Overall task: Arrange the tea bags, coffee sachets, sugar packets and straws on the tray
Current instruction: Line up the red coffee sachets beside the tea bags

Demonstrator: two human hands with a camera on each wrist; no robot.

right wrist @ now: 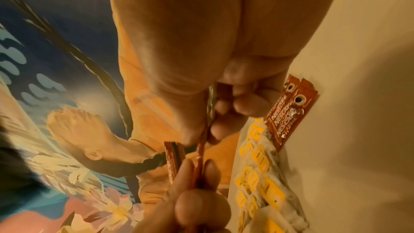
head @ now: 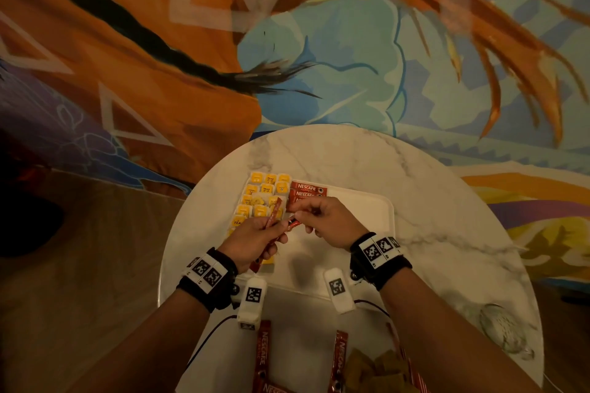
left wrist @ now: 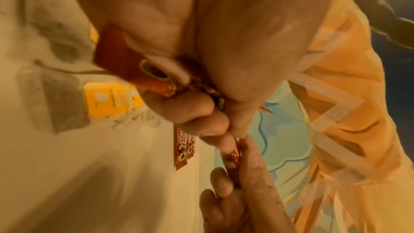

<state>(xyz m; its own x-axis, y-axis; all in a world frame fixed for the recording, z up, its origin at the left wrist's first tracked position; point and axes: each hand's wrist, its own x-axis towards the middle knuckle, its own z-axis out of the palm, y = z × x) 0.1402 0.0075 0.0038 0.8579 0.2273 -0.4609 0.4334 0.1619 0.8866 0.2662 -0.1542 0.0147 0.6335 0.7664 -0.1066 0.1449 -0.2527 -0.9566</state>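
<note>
A white tray (head: 367, 210) lies on a round marble table. Yellow-tagged tea bags (head: 261, 188) fill its left side in rows, and red Nescafe coffee sachets (head: 308, 193) lie at its back middle. Above the tray my left hand (head: 277, 233) grips a few red coffee sachets (head: 274, 212). My right hand (head: 300, 217) pinches the end of one sachet (head: 293, 224) that the left hand also holds. The right wrist view shows that sachet (right wrist: 201, 146) stretched between both hands, with the tea bags (right wrist: 260, 174) and the sachets on the tray (right wrist: 289, 109) beyond.
More Nescafe sachets (head: 263, 351) lie at the table's near edge, beside a heap of brown packets (head: 370, 370). A clear glass (head: 504, 329) stands at the right edge. The tray's right half (head: 360, 233) is bare. A painted wall rises behind the table.
</note>
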